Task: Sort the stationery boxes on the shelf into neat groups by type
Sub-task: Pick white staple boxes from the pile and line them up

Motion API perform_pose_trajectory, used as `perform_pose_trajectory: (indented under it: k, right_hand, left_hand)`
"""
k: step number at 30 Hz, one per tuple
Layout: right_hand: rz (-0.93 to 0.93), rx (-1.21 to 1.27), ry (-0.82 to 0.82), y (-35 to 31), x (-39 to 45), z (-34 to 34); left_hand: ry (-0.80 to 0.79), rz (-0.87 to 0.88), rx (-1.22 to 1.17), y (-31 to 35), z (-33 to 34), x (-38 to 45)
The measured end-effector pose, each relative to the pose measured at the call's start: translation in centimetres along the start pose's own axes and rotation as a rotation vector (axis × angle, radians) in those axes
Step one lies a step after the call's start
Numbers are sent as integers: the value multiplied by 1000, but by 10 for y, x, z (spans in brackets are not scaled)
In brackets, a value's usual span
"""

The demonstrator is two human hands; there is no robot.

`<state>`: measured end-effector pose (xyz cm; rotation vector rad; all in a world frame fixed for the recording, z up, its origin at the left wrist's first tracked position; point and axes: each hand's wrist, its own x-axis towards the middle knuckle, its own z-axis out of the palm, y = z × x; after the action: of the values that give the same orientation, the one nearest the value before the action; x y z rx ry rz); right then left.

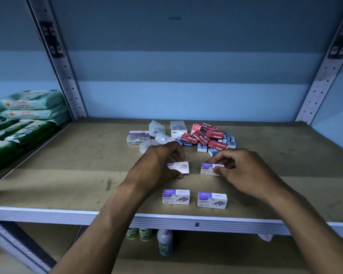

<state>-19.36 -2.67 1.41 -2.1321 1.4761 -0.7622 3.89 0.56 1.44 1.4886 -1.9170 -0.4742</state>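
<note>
I have a purple staple box in each hand: left hand pinching one, right hand pinching another, probably resting on the shelf. I'd square both behind the front pair, edges parallel.

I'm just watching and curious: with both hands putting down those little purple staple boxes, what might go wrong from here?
1. The left hand holds its purple box tilted; set down so, it may land crooked in the row.
2. The right hand works just in front of the loose red and blue pile; a nudge might scatter it.
3. The two front boxes sit near the shelf edge; a forearm could knock them off.
</note>
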Motion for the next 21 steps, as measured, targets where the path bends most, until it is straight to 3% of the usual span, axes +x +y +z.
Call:
perform_pose_trajectory:
  k: [21]
  right_hand:
    - [-19,28,-59,-7,-6,4]
  left_hand:
    - [-43,86,-8,-1,-14,-11]
